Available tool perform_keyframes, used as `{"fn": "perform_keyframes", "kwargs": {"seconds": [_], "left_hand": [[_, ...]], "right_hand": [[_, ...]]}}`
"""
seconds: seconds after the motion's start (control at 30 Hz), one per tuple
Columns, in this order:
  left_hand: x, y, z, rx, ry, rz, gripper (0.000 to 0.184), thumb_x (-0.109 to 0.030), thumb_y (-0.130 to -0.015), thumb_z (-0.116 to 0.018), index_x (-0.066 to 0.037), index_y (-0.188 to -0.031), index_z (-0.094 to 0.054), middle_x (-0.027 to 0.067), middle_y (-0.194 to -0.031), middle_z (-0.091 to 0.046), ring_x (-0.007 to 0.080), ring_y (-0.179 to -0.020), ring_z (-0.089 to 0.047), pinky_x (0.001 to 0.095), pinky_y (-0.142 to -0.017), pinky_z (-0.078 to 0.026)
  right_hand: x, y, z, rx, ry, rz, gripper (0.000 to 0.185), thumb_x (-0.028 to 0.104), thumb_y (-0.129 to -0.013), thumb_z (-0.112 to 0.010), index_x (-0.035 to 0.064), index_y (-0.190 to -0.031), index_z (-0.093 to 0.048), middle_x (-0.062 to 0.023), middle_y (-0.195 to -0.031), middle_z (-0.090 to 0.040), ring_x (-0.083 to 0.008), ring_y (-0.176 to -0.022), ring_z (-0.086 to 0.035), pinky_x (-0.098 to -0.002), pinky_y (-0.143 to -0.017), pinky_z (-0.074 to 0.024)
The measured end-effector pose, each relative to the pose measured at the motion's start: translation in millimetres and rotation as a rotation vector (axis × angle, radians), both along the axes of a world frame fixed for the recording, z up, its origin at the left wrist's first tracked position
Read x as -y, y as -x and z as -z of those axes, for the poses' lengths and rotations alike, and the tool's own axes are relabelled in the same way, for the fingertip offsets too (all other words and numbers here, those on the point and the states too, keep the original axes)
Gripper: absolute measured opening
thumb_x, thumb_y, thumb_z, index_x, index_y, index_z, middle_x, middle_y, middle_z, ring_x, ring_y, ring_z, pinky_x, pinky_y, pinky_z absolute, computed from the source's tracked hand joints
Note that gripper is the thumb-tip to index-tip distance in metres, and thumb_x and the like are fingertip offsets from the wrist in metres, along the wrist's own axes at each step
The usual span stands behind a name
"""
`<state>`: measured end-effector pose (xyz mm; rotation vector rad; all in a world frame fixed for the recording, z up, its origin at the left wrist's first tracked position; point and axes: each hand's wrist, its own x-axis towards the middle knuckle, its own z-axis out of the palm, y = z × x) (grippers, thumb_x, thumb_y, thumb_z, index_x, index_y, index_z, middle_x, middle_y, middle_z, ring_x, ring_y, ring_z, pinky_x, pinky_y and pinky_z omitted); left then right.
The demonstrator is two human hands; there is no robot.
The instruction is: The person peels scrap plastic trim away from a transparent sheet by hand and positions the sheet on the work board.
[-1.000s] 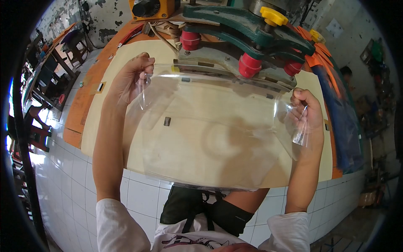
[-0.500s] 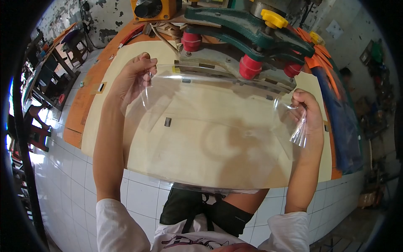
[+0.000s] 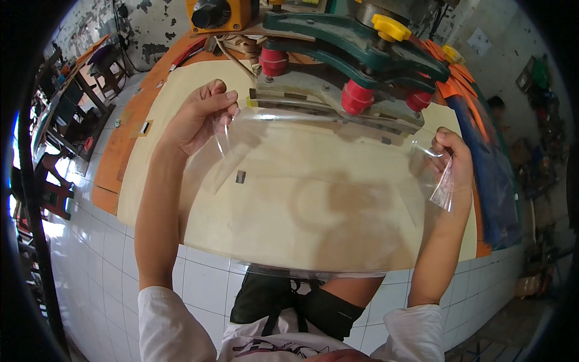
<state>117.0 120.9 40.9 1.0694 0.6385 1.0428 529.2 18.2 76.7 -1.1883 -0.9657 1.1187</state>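
Observation:
A clear plastic sheet [image 3: 283, 211] is stretched between my two hands, over a cream-coloured board [image 3: 151, 120]. My left hand [image 3: 208, 114] pinches its far left corner between thumb and fingers. At the far right corner my right hand [image 3: 452, 160] is closed on the sheet, which is creased and shiny there. The sheet's far edge runs along the front of a press machine's metal bar [image 3: 338, 111]; whether they touch I cannot tell. Its near edge hangs by the board's front edge, over my lap.
The press has a dark green frame [image 3: 338, 30], red insulators [image 3: 357, 98] and a yellow knob [image 3: 391, 28]. An orange control box [image 3: 220, 15] stands at the back left. Blue sheeting [image 3: 482, 175] and orange strips [image 3: 461, 84] lie on the right. Small dark pieces [image 3: 240, 177] are fixed to the board.
The sheet and both hands have shifted slightly to the right. Its far edge sits a little nearer to me, and both hands keep their hold.

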Motion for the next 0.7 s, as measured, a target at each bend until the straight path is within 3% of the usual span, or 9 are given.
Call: {"fn": "perform_keyframes", "kwargs": {"seconds": [0.07, 0.2, 0.3, 0.37, 0.7], "left_hand": [[1.7, -1.7, -0.5, -0.005, -0.002, 0.010, 0.023, -0.007, -0.088, -0.062, -0.013, -0.077, -0.043, 0.0082, -0.073, -0.065, 0.0083, -0.049, -0.059, 0.0190, -0.044, -0.046], [2.1, -5.5, 1.5, 0.000, -0.002, 0.015, 0.023, -0.007, -0.088, -0.062, -0.013, -0.078, -0.042, 0.0087, -0.073, -0.065, 0.0089, -0.049, -0.059, 0.0193, -0.044, -0.046], [2.1, -5.4, 2.0, -0.013, -0.001, 0.008, 0.023, -0.006, -0.088, -0.062, -0.013, -0.078, -0.042, 0.0084, -0.072, -0.065, 0.0092, -0.049, -0.058, 0.0199, -0.044, -0.046], [2.2, -5.0, 1.4, -0.013, -0.001, 0.014, 0.024, -0.006, -0.088, -0.062, -0.013, -0.078, -0.042, 0.0080, -0.072, -0.065, 0.0092, -0.049, -0.058, 0.0202, -0.044, -0.046], [10.0, 5.1, -9.6, -0.035, -0.130, 0.146, 0.028, -0.007, -0.086, -0.065, -0.014, -0.077, -0.039, 0.0051, -0.069, -0.064, 0.0095, -0.054, -0.063, 0.0205, -0.043, -0.048]], "right_hand": [[1.1, 3.2, -2.1, -0.025, 0.015, 0.095, 0.024, 0.021, -0.077, -0.058, 0.0131, -0.059, -0.044, 0.0074, -0.046, -0.030, -0.0052, -0.037, -0.025, -0.0219, -0.038, -0.0249], [0.2, -2.5, -1.0, -0.033, -0.008, 0.043, 0.024, 0.022, -0.077, -0.058, 0.0135, -0.059, -0.043, 0.0071, -0.046, -0.030, -0.0045, -0.037, -0.027, -0.0209, -0.038, -0.0256], [0.9, -5.5, -1.4, -0.039, 0.024, 0.101, 0.024, 0.019, -0.083, -0.054, 0.0135, -0.063, -0.041, 0.0063, -0.048, -0.034, -0.0045, -0.035, -0.024, -0.0222, -0.038, -0.0265], [0.7, -15.7, 0.5, 0.002, 0.009, -0.067, 0.026, 0.019, -0.083, -0.053, 0.0133, -0.062, -0.040, 0.0066, -0.046, -0.033, -0.0044, -0.033, -0.024, -0.0218, -0.037, -0.0273], [3.1, -24.8, 1.4, 0.048, -0.150, -0.251, 0.028, 0.019, -0.083, -0.054, 0.0119, -0.061, -0.039, 0.0063, -0.043, -0.034, -0.0030, -0.031, -0.022, -0.0205, -0.035, -0.0249]]}}
